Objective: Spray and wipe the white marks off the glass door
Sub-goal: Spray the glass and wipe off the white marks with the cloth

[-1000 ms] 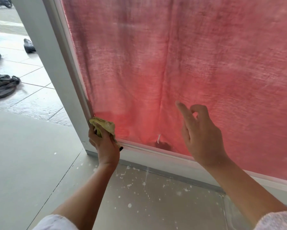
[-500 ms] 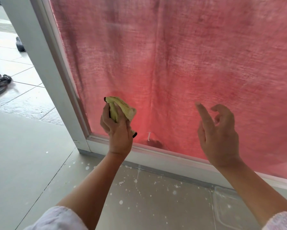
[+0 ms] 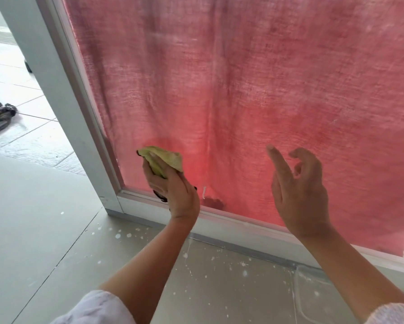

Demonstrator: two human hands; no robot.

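Since 1 s ago: left hand (image 3: 175,190) has lifted the cloth (image 3: 163,159) from the frame (image 3: 79,94) corner up onto the glass door (image 3: 243,90), fingers curled round it. 1 white mark (image 3: 204,192) sits just right of that hand. Right hand (image 3: 299,195): index straight, other fingers loosely curled, holding nothing. No legible writing.

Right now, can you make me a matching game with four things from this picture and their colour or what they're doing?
Things:
1. cloth
2. curtain
3. door frame
4. right hand

Matches:
a. pinkish red
b. holds nothing, one finger pointing up
c. yellow-green, bunched in the left hand
d. pale grey-white

Pairs: 1-c, 2-a, 3-d, 4-b.
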